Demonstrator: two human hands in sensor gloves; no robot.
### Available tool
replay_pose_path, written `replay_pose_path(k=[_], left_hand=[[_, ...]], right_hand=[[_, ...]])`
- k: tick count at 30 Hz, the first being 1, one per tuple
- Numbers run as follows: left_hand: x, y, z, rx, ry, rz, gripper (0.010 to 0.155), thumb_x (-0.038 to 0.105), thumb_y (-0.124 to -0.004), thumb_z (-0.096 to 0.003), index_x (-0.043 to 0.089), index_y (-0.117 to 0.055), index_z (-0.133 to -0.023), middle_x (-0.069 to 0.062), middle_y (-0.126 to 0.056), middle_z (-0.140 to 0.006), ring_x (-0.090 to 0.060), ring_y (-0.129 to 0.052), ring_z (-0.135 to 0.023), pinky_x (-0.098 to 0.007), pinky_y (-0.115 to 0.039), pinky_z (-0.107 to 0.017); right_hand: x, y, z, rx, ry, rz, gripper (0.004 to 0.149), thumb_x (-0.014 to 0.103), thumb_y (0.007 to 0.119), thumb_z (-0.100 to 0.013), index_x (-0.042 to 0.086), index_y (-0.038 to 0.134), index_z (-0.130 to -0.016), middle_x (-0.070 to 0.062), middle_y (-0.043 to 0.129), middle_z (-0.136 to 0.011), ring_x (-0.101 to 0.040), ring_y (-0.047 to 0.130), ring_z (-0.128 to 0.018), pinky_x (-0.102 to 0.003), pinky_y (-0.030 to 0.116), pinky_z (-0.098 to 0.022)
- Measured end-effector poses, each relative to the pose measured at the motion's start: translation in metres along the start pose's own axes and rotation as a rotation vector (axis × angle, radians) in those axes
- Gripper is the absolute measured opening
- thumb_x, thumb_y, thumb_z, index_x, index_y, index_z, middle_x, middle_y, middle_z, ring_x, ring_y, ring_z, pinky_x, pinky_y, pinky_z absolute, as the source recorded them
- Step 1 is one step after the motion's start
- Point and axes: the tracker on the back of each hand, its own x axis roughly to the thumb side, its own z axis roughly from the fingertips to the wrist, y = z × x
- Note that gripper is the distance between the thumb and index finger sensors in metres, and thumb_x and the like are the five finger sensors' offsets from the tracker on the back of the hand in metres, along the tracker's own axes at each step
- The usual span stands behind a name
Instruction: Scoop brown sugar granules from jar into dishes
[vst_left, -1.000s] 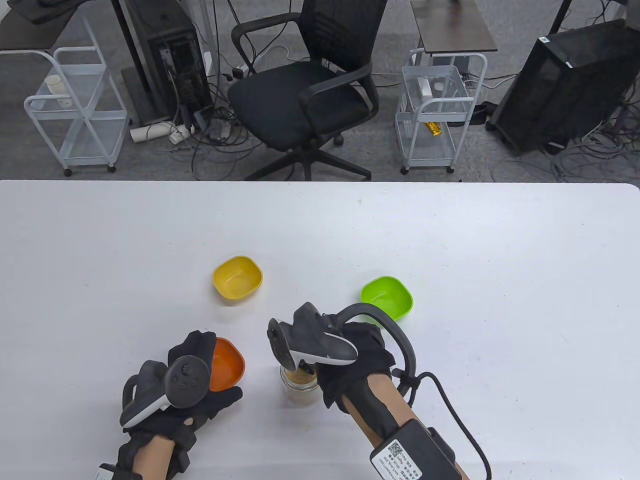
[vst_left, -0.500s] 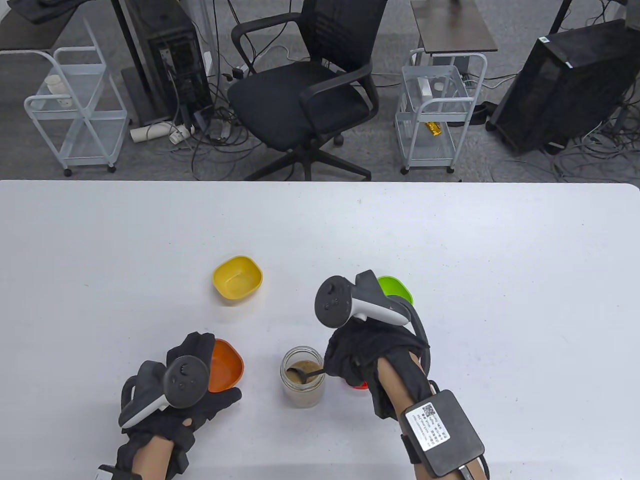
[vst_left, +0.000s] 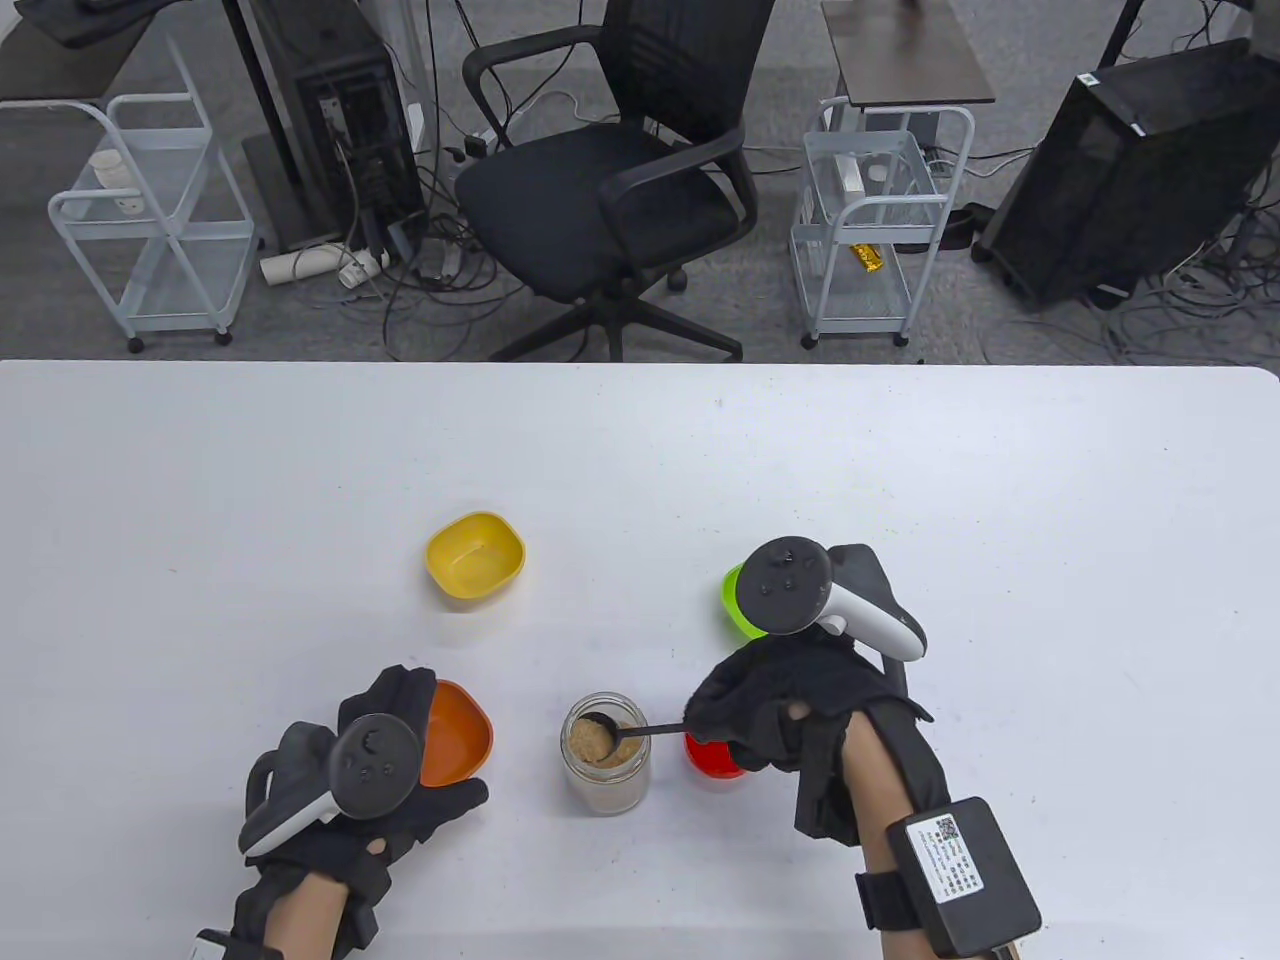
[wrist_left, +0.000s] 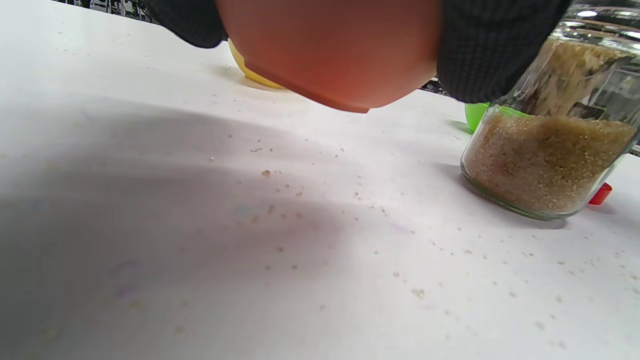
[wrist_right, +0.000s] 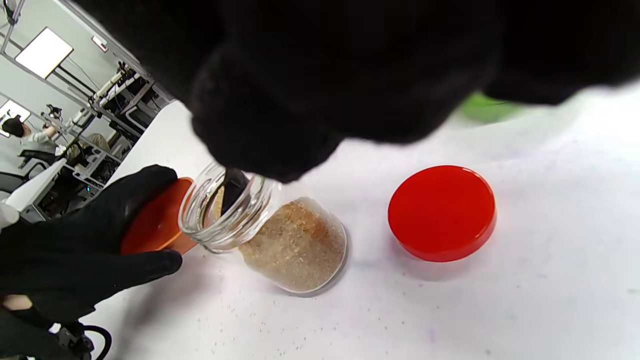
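Observation:
An open glass jar (vst_left: 605, 765) half full of brown sugar stands on the white table (vst_left: 900, 470); it also shows in the left wrist view (wrist_left: 545, 150) and the right wrist view (wrist_right: 280, 240). My right hand (vst_left: 775, 715) holds a black spoon (vst_left: 625, 730) whose bowl, loaded with sugar, is at the jar's mouth. My left hand (vst_left: 390, 790) grips the orange dish (vst_left: 455, 735), which is tilted off the table in the left wrist view (wrist_left: 340, 50). The yellow dish (vst_left: 475, 555) and the green dish (vst_left: 735, 600) stand farther back.
The jar's red lid (vst_left: 710, 757) lies on the table right of the jar, partly under my right hand, and shows in the right wrist view (wrist_right: 442, 212). Loose sugar grains are scattered on the table around the jar. An office chair and carts stand beyond the far edge.
My right hand has swung from above the jar out to its right and turned level, bringing the spoon up to the jar's mouth with sugar on it. The left hand stays on the orange dish.

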Motion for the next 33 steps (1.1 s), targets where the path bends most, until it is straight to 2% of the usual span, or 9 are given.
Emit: replay_pose_path(k=[8,19,24,33], left_hand=[[0.001,-0.001,-0.001,-0.009,-0.009,0.003,0.112,0.067,-0.084,-0.0514,-0.002,-0.026,-0.118,-0.032,-0.029,-0.123,-0.055,-0.048,-0.108,-0.057,-0.061,-0.081],[0.002,-0.003,-0.003,-0.026,-0.017,0.012,0.113,0.067,-0.084,-0.0513,-0.002,-0.026,-0.118,-0.032,-0.029,-0.123,-0.055,-0.048,-0.108,-0.057,-0.061,-0.08],[0.002,-0.003,-0.003,-0.024,-0.017,0.015,0.112,0.067,-0.084,-0.0512,-0.002,-0.026,-0.118,-0.032,-0.029,-0.123,-0.055,-0.048,-0.108,-0.057,-0.061,-0.081],[0.0,-0.002,-0.003,-0.024,-0.019,0.032,0.112,0.067,-0.084,-0.0511,-0.002,-0.026,-0.118,-0.032,-0.03,-0.123,-0.055,-0.049,-0.107,-0.057,-0.061,-0.08]], right_hand=[[-0.014,-0.001,0.007,-0.012,-0.009,-0.057,0.038,0.038,0.083,-0.053,0.019,0.094,-0.083,0.007,0.107,-0.034,-0.012,0.1,-0.008,-0.037,0.093,-0.019],[-0.008,-0.011,0.017,-0.063,-0.056,-0.11,0.037,0.038,0.083,-0.054,0.019,0.093,-0.084,0.007,0.107,-0.034,-0.012,0.1,-0.009,-0.037,0.093,-0.02],[0.008,-0.008,0.011,-0.075,-0.091,-0.114,0.038,0.039,0.082,-0.054,0.02,0.093,-0.085,0.007,0.106,-0.035,-0.012,0.1,-0.01,-0.037,0.093,-0.021],[0.04,0.012,-0.017,-0.104,-0.113,-0.071,0.038,0.039,0.082,-0.054,0.022,0.091,-0.086,0.007,0.106,-0.038,-0.012,0.1,-0.012,-0.036,0.093,-0.022]])
